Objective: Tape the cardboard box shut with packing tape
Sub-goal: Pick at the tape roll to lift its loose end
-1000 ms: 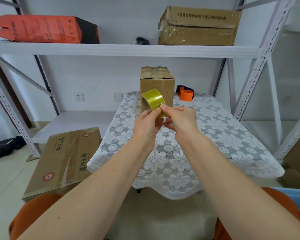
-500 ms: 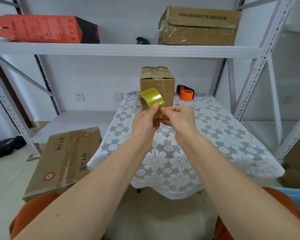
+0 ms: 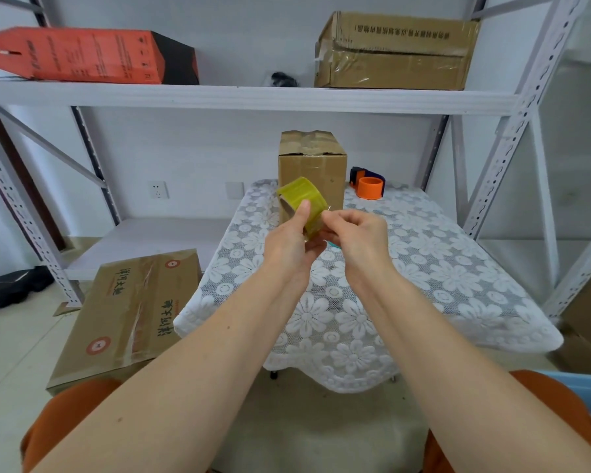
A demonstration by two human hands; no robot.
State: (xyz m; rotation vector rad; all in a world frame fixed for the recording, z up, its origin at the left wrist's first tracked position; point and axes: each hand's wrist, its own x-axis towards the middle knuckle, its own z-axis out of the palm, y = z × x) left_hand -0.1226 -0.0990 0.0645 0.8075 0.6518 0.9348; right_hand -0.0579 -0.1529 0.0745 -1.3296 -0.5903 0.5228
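A tall brown cardboard box (image 3: 316, 165) stands upright at the far end of the table, its top flaps folded down. In front of it I hold a yellow roll of packing tape (image 3: 304, 199) above the table. My left hand (image 3: 292, 242) grips the roll, thumb pressed on its outer face. My right hand (image 3: 357, 233) is at the roll's right side, its fingertips pinched together at the tape's surface. Whether a loose tape end is between those fingers is too small to tell.
The table wears a white lace cloth (image 3: 406, 268). An orange tape dispenser (image 3: 369, 186) sits right of the box. A large carton (image 3: 127, 315) leans on the floor at left. Metal shelving (image 3: 253, 97) above holds a red box (image 3: 82, 54) and a brown carton (image 3: 394, 51).
The roll has tilted slightly and shifted a little. My right hand's fingers moved from the roll's front to its right side, still pinched at the tape.
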